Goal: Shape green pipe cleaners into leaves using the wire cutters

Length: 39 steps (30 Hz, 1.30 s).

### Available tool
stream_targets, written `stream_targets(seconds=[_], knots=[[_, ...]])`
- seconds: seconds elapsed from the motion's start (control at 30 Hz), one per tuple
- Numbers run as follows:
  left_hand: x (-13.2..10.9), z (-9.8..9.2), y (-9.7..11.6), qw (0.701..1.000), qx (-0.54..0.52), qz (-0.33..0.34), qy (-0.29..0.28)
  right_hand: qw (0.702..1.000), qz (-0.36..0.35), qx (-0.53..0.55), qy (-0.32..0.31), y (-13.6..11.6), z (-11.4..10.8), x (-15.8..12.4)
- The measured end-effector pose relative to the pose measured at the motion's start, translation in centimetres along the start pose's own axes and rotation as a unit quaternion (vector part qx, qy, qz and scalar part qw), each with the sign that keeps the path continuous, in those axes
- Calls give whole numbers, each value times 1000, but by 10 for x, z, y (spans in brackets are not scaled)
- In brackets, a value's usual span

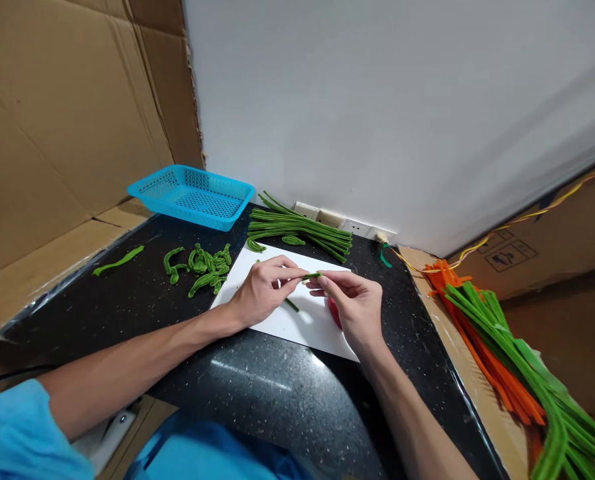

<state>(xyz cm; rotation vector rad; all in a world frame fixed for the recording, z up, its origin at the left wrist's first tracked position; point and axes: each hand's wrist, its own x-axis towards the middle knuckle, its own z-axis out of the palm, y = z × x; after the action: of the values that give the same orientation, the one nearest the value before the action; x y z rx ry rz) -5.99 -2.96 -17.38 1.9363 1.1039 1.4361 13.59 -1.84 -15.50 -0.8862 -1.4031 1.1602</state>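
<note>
My left hand [267,290] and my right hand [352,303] meet above a white sheet [282,328], both pinching a short dark green fuzzy stem [311,275] between their fingertips. Another green piece [292,305] lies on the sheet below my left fingers. Partly hidden behind my right hand is a red object [334,312]. A bundle of long green fuzzy stems [302,227] rests behind the sheet, with a small looped green piece [293,240] on it. Several bent green pieces [207,267] are heaped left of the sheet.
A blue perforated basket [192,217] stands at the back left. A flat green strip [118,261] lies at the left. Sockets [357,229] line the wall base. Orange stems [497,367] and bright green stems [507,343] lie on cardboard at the right, near a yellow cable [527,215].
</note>
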Motion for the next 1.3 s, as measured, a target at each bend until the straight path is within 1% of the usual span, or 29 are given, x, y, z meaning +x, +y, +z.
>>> stream_targets(seconds=[0.17,0.4,0.6,0.73,0.87,0.93,0.97,1.0,1.03,1.1,1.17,1.23,1.3], knots=[[1,-2,1,1000,18,15,-7,1000,-3,-4,6,2,0,0],[0,-2,-3,997,50,37,-51,999,-13,-32,6,4,-1,1],[1,-3,0,994,68,48,-69,999,-16,-36,-5,2,1,1],[0,-3,2,995,60,29,-79,999,-15,-47,-15,1,2,0],[0,-4,6,994,32,-13,-105,999,-21,-31,-22,2,2,-1],[2,-5,6,991,-10,-42,-125,999,-23,-16,-26,3,1,-1],[3,-5,6,987,-48,-67,-137,999,-22,-7,-28,3,1,-1],[4,-5,5,979,-96,-99,-151,999,-22,1,-29,3,0,0],[5,-4,4,964,-150,-139,-169,999,-20,8,-27,4,0,0],[6,-3,1,919,-253,-222,-205,1000,-14,20,-15,4,-1,1],[5,-2,0,873,-321,-285,-229,999,-9,32,3,4,-2,3],[3,-1,0,846,-364,-316,-230,999,-4,51,17,4,-3,4],[1,0,2,830,-401,-322,-215,997,2,67,28,4,-4,5]])
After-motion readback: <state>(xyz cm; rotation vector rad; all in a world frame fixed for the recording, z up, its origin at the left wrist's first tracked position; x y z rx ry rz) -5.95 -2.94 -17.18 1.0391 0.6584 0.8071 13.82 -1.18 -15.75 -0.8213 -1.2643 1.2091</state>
